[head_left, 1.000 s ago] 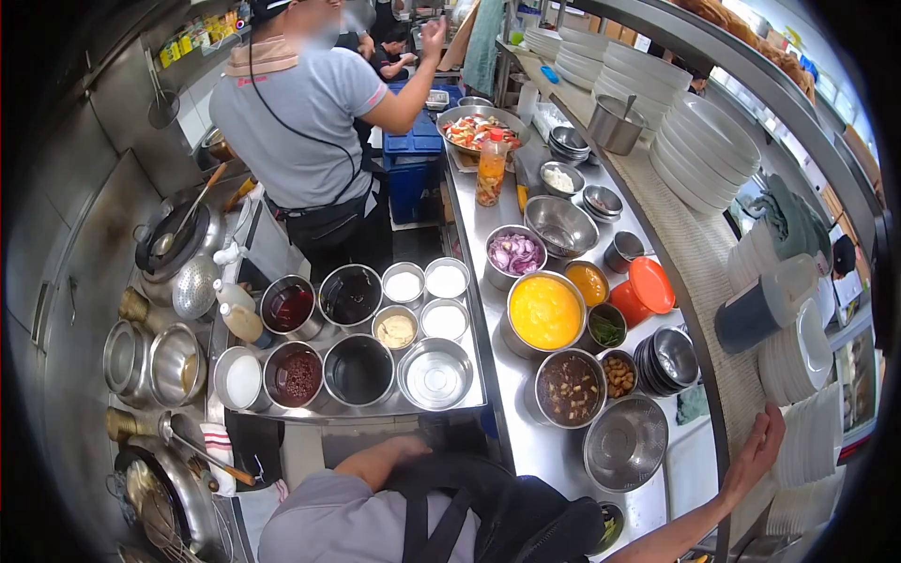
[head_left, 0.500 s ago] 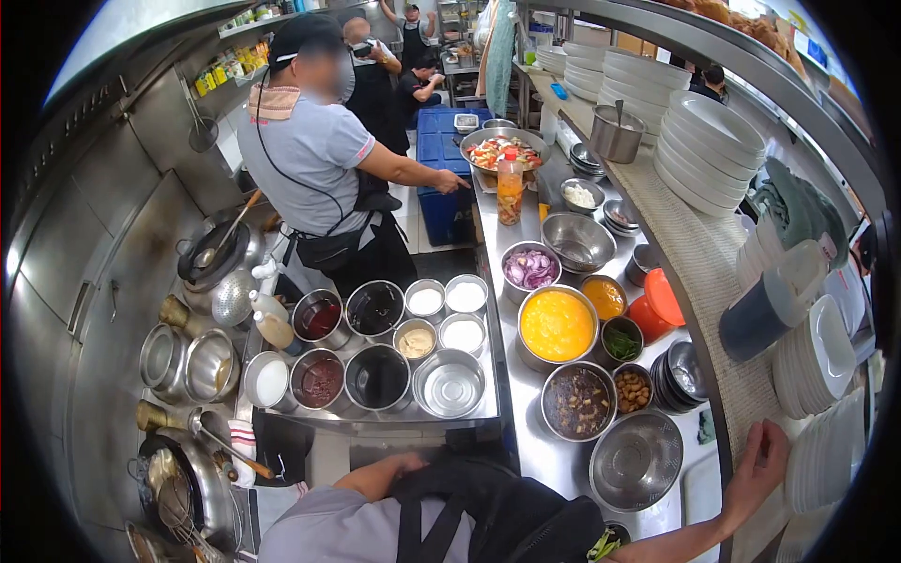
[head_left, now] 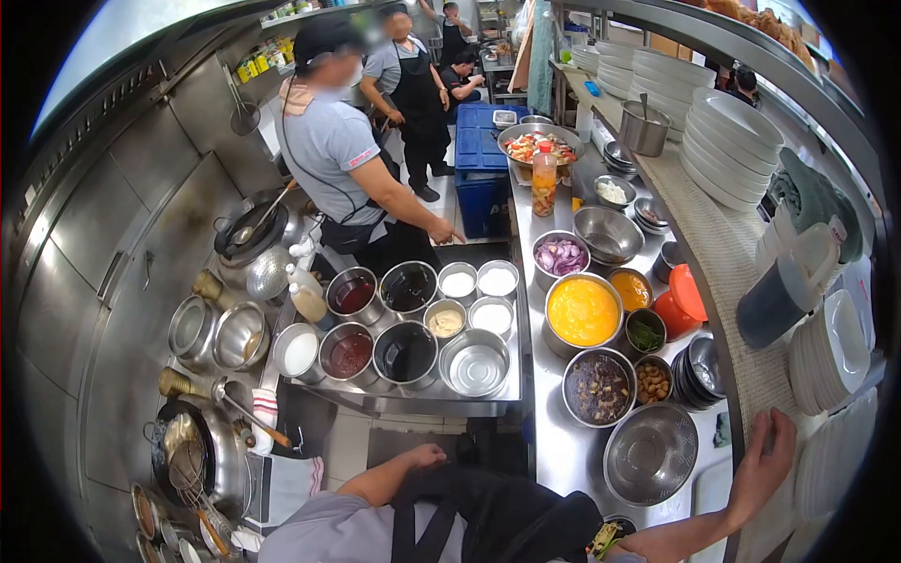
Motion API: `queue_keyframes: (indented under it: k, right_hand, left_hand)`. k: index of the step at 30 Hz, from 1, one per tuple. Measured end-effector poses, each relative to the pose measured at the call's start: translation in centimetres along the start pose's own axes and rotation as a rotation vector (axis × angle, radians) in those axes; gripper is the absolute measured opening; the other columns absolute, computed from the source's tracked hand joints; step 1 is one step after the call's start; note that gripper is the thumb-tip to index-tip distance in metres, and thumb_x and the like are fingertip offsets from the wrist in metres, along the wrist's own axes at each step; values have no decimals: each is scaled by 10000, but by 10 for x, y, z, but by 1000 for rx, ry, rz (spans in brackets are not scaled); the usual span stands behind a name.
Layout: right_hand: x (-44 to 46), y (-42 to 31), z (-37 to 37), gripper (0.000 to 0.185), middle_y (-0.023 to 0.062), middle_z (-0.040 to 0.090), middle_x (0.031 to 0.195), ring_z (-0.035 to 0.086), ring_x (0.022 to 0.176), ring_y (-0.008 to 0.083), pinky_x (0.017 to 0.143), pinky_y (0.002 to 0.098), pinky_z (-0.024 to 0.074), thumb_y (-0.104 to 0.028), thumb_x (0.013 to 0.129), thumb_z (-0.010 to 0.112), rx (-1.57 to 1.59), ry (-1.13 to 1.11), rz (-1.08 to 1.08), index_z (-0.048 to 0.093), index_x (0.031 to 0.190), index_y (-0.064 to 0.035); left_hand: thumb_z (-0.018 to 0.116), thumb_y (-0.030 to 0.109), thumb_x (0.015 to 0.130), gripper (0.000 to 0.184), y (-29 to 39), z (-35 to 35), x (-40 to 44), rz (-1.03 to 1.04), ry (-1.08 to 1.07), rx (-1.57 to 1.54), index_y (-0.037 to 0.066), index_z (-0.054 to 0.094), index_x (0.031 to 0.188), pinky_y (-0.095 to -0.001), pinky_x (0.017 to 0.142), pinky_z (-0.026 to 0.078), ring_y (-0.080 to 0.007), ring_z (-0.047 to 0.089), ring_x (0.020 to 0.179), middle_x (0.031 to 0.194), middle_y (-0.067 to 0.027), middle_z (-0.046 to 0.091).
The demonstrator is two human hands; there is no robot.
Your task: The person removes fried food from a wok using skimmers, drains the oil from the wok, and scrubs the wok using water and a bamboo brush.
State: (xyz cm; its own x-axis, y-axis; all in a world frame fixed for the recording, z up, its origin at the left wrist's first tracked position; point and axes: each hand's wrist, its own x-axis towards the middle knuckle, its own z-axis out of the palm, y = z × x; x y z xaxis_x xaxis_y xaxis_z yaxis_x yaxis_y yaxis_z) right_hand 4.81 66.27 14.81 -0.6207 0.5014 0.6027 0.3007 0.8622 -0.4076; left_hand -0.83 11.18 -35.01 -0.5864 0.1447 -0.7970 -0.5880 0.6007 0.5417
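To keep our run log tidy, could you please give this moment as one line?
left hand: by apron | right hand: at shelf, near plates | co-worker: arm extended

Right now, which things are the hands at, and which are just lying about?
At the hands:
- Right hand: open, nothing in it, by the woven mat and plates
- Left hand: low, nothing visible in it

Just lying about:
- Colander
- Red onions
- Yellow liquid
- Bottle

The person wears a pale grey, short-sleeved cloth shirt (head_left: 324, 527) under a black fabric garment (head_left: 535, 516) with broad black straps (head_left: 404, 530). The left hand (head_left: 429, 456) and right hand (head_left: 765, 460) are bare.
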Motion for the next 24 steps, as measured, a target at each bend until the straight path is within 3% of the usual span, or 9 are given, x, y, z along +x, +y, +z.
queue_keyframes:
  k: [3,4,7,13,17,20,24]
  right_hand:
    - [0,-3,-2,312,184,645,1111,613,1031,342,936,403,467,-225,978,627,3,-9,6,633,1103,61]
    - [3,-5,-1,314,183,645,1105,612,1030,341,937,403,465,-228,978,627,7,6,3,634,1101,61]
    - [-1,-3,-2,319,179,647,1091,610,1029,337,939,402,459,-238,979,628,2,2,-8,636,1097,58]
    - [-1,1,-2,320,177,649,1086,613,1020,332,924,399,462,-246,980,627,-8,-19,-35,640,1088,54]
    - [0,6,1,308,176,653,1054,618,989,332,903,396,471,-240,981,625,9,-39,-60,641,1076,52]
    - [2,5,0,295,171,656,1025,619,960,324,888,387,474,-231,979,627,33,-50,-74,641,1065,51]
    - [-1,1,-3,273,156,658,1005,617,919,282,866,365,477,-212,976,632,66,-59,-51,640,1056,49]
  left_hand:
    - [633,355,953,336,-46,5,3,159,-8,24,53,712,1076,-357,603,485,-179,585,692,808,-88,655]
    - [625,366,951,327,-54,1,0,241,59,267,69,723,1047,-353,526,461,-168,572,623,736,-90,635]
    - [625,385,942,343,-83,1,-5,59,53,181,72,728,1038,-365,481,443,-173,564,566,721,-86,634]
    - [638,395,932,376,-97,3,-32,-106,22,-63,74,719,1109,-354,441,424,-165,541,528,692,-79,612]
    - [664,370,903,417,-121,26,-20,87,211,30,63,704,1183,-428,783,554,-301,708,877,940,-175,735]
    - [679,352,880,397,-98,25,-48,76,278,81,46,723,1129,-419,951,508,-352,676,1066,1069,-201,725]
    - [685,350,870,374,-107,18,-44,70,235,62,38,743,1069,-419,924,521,-348,685,1033,1058,-205,723]
